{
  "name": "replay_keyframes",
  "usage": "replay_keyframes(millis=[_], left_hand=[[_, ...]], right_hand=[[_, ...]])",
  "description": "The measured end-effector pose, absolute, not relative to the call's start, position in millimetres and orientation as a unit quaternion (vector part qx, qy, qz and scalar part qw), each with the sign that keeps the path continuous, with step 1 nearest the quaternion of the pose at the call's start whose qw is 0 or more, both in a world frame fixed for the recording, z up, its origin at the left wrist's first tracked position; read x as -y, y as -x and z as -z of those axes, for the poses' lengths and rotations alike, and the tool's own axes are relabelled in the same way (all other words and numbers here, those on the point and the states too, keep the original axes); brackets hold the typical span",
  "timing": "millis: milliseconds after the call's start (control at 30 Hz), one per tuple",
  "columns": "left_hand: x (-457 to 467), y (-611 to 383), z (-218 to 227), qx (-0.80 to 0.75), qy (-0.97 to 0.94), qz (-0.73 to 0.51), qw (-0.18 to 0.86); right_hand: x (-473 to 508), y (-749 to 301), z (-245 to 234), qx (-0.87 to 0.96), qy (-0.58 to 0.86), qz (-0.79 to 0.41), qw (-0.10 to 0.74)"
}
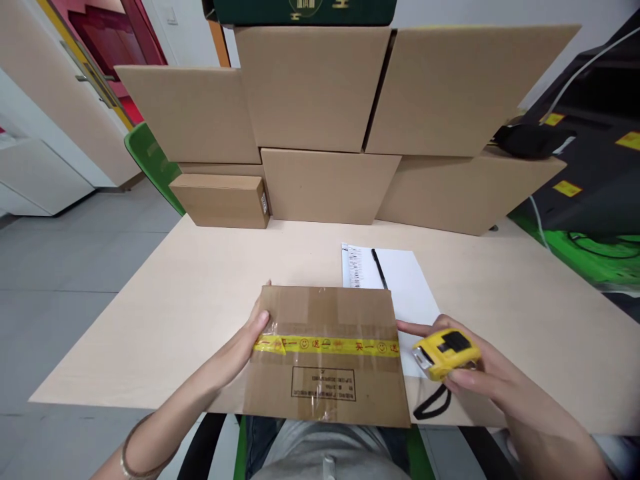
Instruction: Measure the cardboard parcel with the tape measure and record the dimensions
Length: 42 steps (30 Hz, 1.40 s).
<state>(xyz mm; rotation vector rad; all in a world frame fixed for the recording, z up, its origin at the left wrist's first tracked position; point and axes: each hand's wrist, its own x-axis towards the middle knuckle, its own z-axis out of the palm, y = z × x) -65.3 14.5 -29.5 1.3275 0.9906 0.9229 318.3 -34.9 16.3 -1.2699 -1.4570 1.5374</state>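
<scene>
A brown cardboard box (pixel 323 317) with a yellow printed tape band lies in front of me at the near table edge. My left hand (pixel 254 331) grips its left side, thumb on the top and the other fingers mostly hidden behind the edge. In my right hand (pixel 473 357) is a yellow tape measure (pixel 447 353) with a black wrist strap hanging down; no blade is seen drawn out. The index finger of that hand points at the box's right side and seems to touch it. Beyond the box is a white paper sheet (pixel 407 283) with a black pen (pixel 379 269) on it.
Large stacked cardboard boxes (pixel 330 187) line the back of the pale wooden table (pixel 220 267). A smaller carton (pixel 220 203) stands at the back left, near a green chair (pixel 153 160). Dark equipment with cables (pixel 595 147) is on the right.
</scene>
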Motion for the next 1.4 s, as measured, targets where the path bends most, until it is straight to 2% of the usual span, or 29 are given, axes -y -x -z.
replay_keyframes(millis=[133, 267, 333, 400, 600, 800, 933, 1167, 1267, 1400], left_hand=[[-24, 78, 2, -0.4, -0.579, -0.412, 0.579], [-46, 71, 1, -0.297, -0.719, -0.494, 0.388], [-55, 64, 16, -0.258, -0.762, -0.514, 0.299], [-59, 60, 36, -0.23, -0.777, -0.517, 0.275], [-56, 66, 82, -0.226, -0.751, -0.491, 0.379], [-58, 77, 95, -0.233, -0.79, -0.463, 0.328], [-62, 75, 82, -0.199, -0.832, -0.438, 0.275], [-62, 72, 69, -0.202, -0.831, -0.44, 0.275], [-62, 71, 71, -0.2, -0.827, -0.444, 0.282], [-62, 70, 70, -0.194, -0.825, -0.447, 0.285]], right_hand=[[42, -331, -38, 0.598, 0.451, -0.536, 0.39], [28, -340, -60, 0.599, 0.491, -0.364, 0.518], [14, -329, -74, 0.606, 0.52, -0.287, 0.528], [-2, -308, -88, 0.668, 0.502, -0.258, 0.485], [-52, -218, -110, 0.861, 0.353, -0.258, 0.259], [-69, -173, -102, 0.917, 0.27, -0.257, 0.143], [-67, -205, -95, 0.899, 0.314, -0.271, 0.144], [-38, -329, -89, 0.816, 0.488, -0.246, 0.19], [-28, -359, -80, 0.79, 0.523, -0.238, 0.215], [-24, -366, -70, 0.778, 0.533, -0.257, 0.209]])
